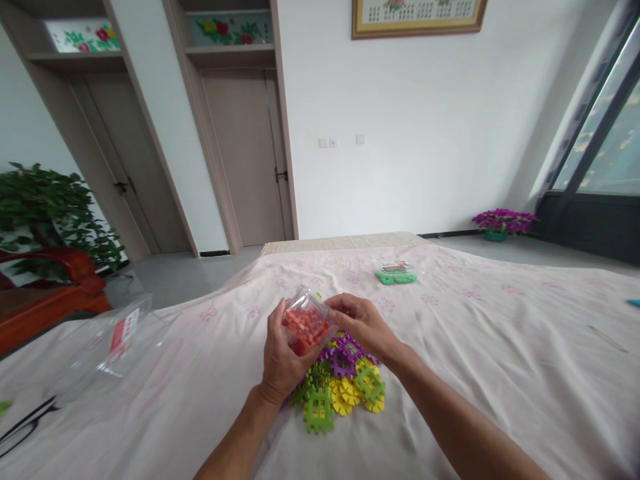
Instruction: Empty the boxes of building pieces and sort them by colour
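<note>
Indoors, floral cloth (500, 340), white wall (425, 133).

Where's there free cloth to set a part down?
Widest: the cloth right of the right hand, between the green pack and the thin pale strip. Smaller: between the left hand and the clear packaging. Crowded: around the clear box and plastic pieces, and far left, by the glasses.
</note>
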Available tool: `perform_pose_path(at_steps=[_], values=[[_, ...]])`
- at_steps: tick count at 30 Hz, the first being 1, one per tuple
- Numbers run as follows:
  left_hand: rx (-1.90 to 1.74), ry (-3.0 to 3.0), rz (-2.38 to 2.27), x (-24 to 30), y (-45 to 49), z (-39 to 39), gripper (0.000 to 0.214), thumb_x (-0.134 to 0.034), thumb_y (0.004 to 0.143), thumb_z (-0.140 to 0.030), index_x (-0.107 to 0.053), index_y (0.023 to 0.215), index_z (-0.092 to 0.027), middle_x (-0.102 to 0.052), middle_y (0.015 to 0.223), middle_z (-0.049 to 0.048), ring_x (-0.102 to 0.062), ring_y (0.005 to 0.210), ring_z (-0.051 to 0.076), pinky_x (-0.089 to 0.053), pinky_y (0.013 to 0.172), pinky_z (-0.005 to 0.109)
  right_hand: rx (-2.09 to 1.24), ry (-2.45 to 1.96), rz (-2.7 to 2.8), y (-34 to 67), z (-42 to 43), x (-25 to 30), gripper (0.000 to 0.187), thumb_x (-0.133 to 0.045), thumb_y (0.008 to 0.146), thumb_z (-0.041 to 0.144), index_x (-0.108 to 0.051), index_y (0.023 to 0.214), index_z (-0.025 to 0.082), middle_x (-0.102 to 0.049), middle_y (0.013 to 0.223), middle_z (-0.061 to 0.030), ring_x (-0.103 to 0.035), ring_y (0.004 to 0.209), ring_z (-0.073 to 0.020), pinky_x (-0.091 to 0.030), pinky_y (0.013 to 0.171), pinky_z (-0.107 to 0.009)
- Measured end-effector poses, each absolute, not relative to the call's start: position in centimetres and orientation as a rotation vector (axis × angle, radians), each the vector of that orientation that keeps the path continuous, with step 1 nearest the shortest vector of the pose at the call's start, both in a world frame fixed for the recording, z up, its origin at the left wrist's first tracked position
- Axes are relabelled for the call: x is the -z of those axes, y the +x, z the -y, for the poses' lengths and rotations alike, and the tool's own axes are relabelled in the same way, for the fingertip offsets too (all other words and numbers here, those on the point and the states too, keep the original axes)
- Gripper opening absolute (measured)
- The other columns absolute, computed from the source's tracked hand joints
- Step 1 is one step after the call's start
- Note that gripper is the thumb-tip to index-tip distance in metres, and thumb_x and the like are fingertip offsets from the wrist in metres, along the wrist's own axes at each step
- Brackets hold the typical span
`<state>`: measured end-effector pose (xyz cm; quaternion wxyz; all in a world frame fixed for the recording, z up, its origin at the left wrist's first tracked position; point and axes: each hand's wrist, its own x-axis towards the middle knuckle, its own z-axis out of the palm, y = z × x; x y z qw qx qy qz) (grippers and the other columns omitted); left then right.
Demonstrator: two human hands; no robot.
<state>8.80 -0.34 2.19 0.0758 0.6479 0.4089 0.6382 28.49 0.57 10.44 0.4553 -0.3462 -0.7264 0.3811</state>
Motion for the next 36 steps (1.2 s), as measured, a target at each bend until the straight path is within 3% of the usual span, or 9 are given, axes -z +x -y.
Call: perform_pose_path(at_steps=[5, 9, 12, 16, 23, 29, 31, 36], values=[[-1.855, 2.630, -1.093, -2.0, 9.2, 0.5, 0.076, -0.082, 0.070, -0.026, -0.047, 0.138, -0.028, -0.055, 0.137, 0.0133, -0.051, 0.130, 0.033, -0.038, 0.112, 0.056, -0.600, -1.018, 1.910, 29.1, -0.4, -11.3, 0.030, -0.061, 0.091, 0.042, -0.072, 0.109, 0.020, -0.072, 0.090, -0.0051, -0.065, 0.079, -0.0176, -0.049, 0.069, -0.029], [-1.809, 2.887, -1.068, -1.6, 9.3, 0.7, 0.066, -0.072, 0.077, -0.014, -0.046, 0.136, -0.027, -0.054, 0.137, 0.0135, -0.051, 0.131, 0.031, -0.039, 0.112, 0.056, -0.418, -1.149, 1.940, 28.9, -0.3, -11.2, 0.019, -0.060, 0.091, 0.036, -0.072, 0.090, 0.021, -0.069, 0.076, -0.0017, -0.060, 0.069, -0.0151, -0.043, 0.065, -0.027], [-1.765, 2.929, -1.080, -1.3, 9.1, 0.6, 0.062, -0.068, 0.079, -0.011, -0.048, 0.135, -0.029, -0.054, 0.137, 0.0125, -0.050, 0.132, 0.030, -0.041, 0.110, 0.057, -0.377, -1.206, 1.964, 29.0, -0.6, -10.8, 0.025, -0.058, 0.091, 0.036, -0.066, 0.074, 0.020, -0.063, 0.067, 0.0006, -0.054, 0.062, -0.0129, -0.036, 0.060, -0.026], [-1.722, 2.948, -1.099, -1.0, 8.8, 0.4, 0.057, -0.066, 0.080, -0.012, -0.053, 0.132, -0.032, -0.058, 0.135, 0.0103, -0.052, 0.131, 0.030, -0.042, 0.110, 0.056, -0.545, -1.176, 1.920, 29.4, -1.6, -9.6, 0.037, -0.056, 0.091, 0.042, -0.053, 0.062, 0.019, -0.049, 0.057, 0.0031, -0.043, 0.056, -0.0106, -0.030, 0.053, -0.024], [-1.751, 2.956, -1.077, -0.9, 8.9, 0.5, 0.053, -0.066, 0.081, -0.014, -0.058, 0.130, -0.033, -0.060, 0.133, 0.0100, -0.055, 0.127, 0.029, -0.044, 0.107, 0.053, -1.145, -1.020, 1.668, 29.5, -2.8, -8.6, 0.043, -0.064, 0.080, 0.056, -0.052, 0.063, 0.019, -0.040, 0.051, 0.0062, -0.030, 0.047, -0.0078, -0.023, 0.046, -0.023], [-1.742, 2.947, -1.080, -0.5, 8.8, 0.5, 0.056, -0.067, 0.079, -0.012, -0.057, 0.130, -0.033, -0.059, 0.134, 0.0101, -0.052, 0.129, 0.029, -0.042, 0.108, 0.053, -1.200, -1.001, 1.777, 30.2, -2.8, -9.6, 0.041, -0.061, 0.082, 0.058, -0.056, 0.068, 0.019, -0.046, 0.054, 0.0046, -0.039, 0.049, -0.0092, -0.030, 0.050, -0.023], [-1.727, 2.951, -1.087, -0.5, 8.8, 0.5, 0.057, -0.067, 0.079, -0.011, -0.056, 0.130, -0.031, -0.059, 0.133, 0.0106, -0.052, 0.129, 0.029, -0.042, 0.108, 0.052, -1.082, -1.056, 1.888, 30.4, -2.5, -10.2, 0.038, -0.056, 0.087, 0.052, -0.055, 0.068, 0.019, -0.049, 0.055, 0.0034, -0.043, 0.052, -0.0103, -0.032, 0.052, -0.023], [-1.718, 2.980, -1.140, -1.1, 9.0, 0.7, 0.055, -0.064, 0.077, -0.006, -0.056, 0.128, -0.028, -0.059, 0.129, 0.0118, -0.053, 0.126, 0.028, -0.042, 0.107, 0.052, -0.377, -1.101, 2.176, 30.3, -1.3, -11.2, 0.035, -0.048, 0.097, 0.033, -0.054, 0.065, 0.020, -0.056, 0.063, 0.0011, -0.046, 0.058, -0.0114, -0.032, 0.058, -0.025]])
